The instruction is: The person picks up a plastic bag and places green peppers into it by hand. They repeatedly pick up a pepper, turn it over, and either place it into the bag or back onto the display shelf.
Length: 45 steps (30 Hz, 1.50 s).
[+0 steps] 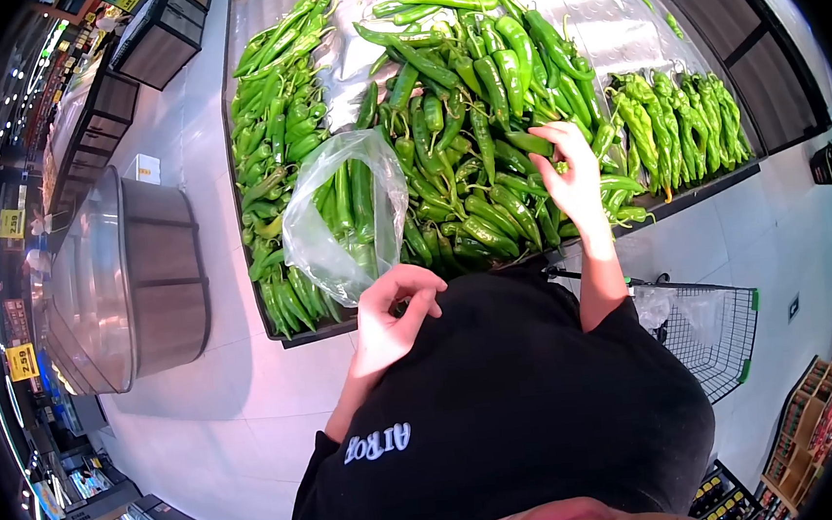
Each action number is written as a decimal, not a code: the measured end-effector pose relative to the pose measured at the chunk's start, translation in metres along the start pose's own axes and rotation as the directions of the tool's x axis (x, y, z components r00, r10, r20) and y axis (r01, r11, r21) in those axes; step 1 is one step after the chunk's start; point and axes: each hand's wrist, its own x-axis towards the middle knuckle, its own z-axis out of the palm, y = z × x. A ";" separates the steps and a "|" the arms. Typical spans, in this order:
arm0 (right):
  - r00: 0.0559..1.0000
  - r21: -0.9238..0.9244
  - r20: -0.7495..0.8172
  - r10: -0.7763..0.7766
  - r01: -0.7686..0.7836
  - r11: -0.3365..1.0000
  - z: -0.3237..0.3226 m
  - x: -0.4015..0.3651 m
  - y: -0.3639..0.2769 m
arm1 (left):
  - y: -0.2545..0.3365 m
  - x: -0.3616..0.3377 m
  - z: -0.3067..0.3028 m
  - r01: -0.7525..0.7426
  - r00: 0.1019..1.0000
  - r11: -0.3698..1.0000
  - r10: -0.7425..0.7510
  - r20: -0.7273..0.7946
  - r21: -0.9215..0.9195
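My right hand (pixel 570 172) reaches over the heap of long green peppers (pixel 470 143), its fingertips and thumb around a dark green pepper (pixel 528 144). A clear plastic bag (pixel 312 239) gapes on top of the display to the left, with long green peppers (pixel 361 201) showing through it. By the bag's near edge, my left hand (pixel 396 310) hangs in front of my black top, fingers loosely curled. Its thumb and forefinger are apart, with nothing visible between them.
Thinner green peppers (pixel 273 125) line the display's left side, and wrinkled lighter ones (pixel 684 126) its right. A wire shopping cart (pixel 710 335) holding plastic bags stands at right. To the left is a rounded grey-sided bin (pixel 165 270).
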 end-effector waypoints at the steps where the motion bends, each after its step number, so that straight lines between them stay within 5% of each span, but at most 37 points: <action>1: 0.996 0.159 -0.069 -0.058 0.068 0.985 -0.001 -0.002 -0.005 | 0.002 0.003 0.000 0.028 1.000 0.999 -0.028 0.012 0.016; 3: 0.986 0.533 -0.147 -0.076 0.144 0.834 0.003 -0.011 -0.018 | 0.006 0.012 0.001 0.087 0.995 0.995 -0.089 0.034 0.047; 6: 0.996 0.856 0.020 -0.088 0.029 0.516 0.014 -0.026 -0.045 | 0.015 0.025 0.005 0.126 0.987 0.990 -0.132 0.087 0.063; 8: 0.976 0.924 0.173 -0.129 -0.116 0.364 0.027 -0.037 -0.056 | 0.010 0.033 0.013 0.059 0.993 0.997 -0.064 0.099 0.051; 11: 0.946 0.905 0.283 -0.158 -0.209 0.370 0.049 -0.049 -0.067 | -0.012 0.039 0.017 -0.046 0.993 0.998 0.049 0.108 -0.031; 12: 0.929 0.919 0.335 -0.156 -0.286 0.273 0.052 -0.053 -0.074 | -0.015 0.038 0.018 -0.063 0.995 0.998 0.065 0.080 -0.030; 15: 0.864 0.827 0.391 -0.318 -0.178 0.534 0.047 -0.052 -0.082 | -0.019 0.038 0.015 0.058 0.998 0.970 -0.060 0.000 -0.235; 16: 0.808 0.740 0.352 -0.472 0.068 0.669 0.045 -0.043 -0.082 | -0.017 0.035 0.011 0.146 0.989 0.940 -0.146 0.023 -0.310; 18: 0.807 0.759 0.362 -0.467 0.035 0.650 0.044 -0.044 -0.089 | -0.014 0.034 0.011 0.125 0.992 0.912 -0.126 0.023 -0.390; 20: 0.782 0.711 0.308 -0.543 0.190 0.677 0.046 -0.036 -0.077 | -0.014 0.033 0.012 0.057 0.998 0.942 -0.068 -0.020 -0.332; 22: 0.902 0.666 0.269 -0.336 0.077 0.742 0.052 -0.039 -0.074 | -0.015 0.030 0.013 0.014 0.999 0.976 -0.024 -0.043 -0.215; 24: 0.920 0.645 0.359 -0.157 -0.123 0.754 0.052 -0.039 -0.073 | -0.016 0.026 0.010 -0.010 0.999 0.999 0.009 -0.038 -0.037; 28: 0.888 0.742 0.380 -0.257 -0.127 0.658 0.051 -0.035 -0.073 | -0.005 0.029 0.009 -0.217 0.953 0.797 0.297 -0.053 0.564; 32: 0.881 0.838 0.443 -0.165 -0.341 0.426 0.048 -0.030 -0.069 | -0.002 0.024 0.011 -0.155 0.935 0.860 0.286 -0.208 0.486; 36: 0.927 0.906 0.367 -0.082 -0.337 0.256 0.049 -0.031 -0.054 | -0.009 0.020 0.009 -0.221 0.873 0.931 0.322 -0.366 0.292; 39: 0.918 0.915 0.394 -0.043 -0.387 0.116 0.050 -0.030 -0.051 | -0.014 0.018 0.003 -0.214 0.857 0.925 0.332 -0.394 0.314; 45: 0.897 0.891 0.442 0.005 -0.439 0.114 0.048 -0.028 -0.053 | 0.002 0.014 -0.001 -0.142 0.904 0.891 0.294 -0.309 0.432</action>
